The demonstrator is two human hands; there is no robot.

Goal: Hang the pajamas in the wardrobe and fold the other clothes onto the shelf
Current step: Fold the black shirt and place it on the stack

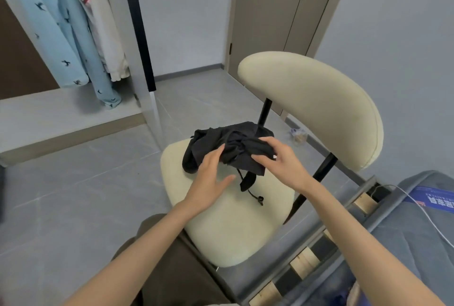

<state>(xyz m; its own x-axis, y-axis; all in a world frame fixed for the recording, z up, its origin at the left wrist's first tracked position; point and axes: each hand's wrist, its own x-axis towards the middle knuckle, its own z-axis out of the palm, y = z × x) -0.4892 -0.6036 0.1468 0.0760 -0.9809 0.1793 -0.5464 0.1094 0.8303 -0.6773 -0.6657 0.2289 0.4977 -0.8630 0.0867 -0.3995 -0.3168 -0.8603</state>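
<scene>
A crumpled black garment [235, 146] with a drawstring lies on the cream seat of a chair [228, 227]. My right hand [277, 160] pinches its right side between thumb and fingers. My left hand [211, 180] reaches to the garment's left edge, fingers straight and touching the cloth. In the open wardrobe at upper left hang light blue pajamas [63, 35] with dark bird prints. Beside them hangs a white garment [103, 30] with red stripes. The wardrobe's shelf [61, 114] lies below the hanging clothes.
The chair's cream backrest [319, 109] stands behind the garment. A bed with a grey cover [405, 244], a blue booklet [432, 197] and a white cable runs along the right. A closed door [270, 10] is at the back. Grey tile floor [73, 195] spreads to the left.
</scene>
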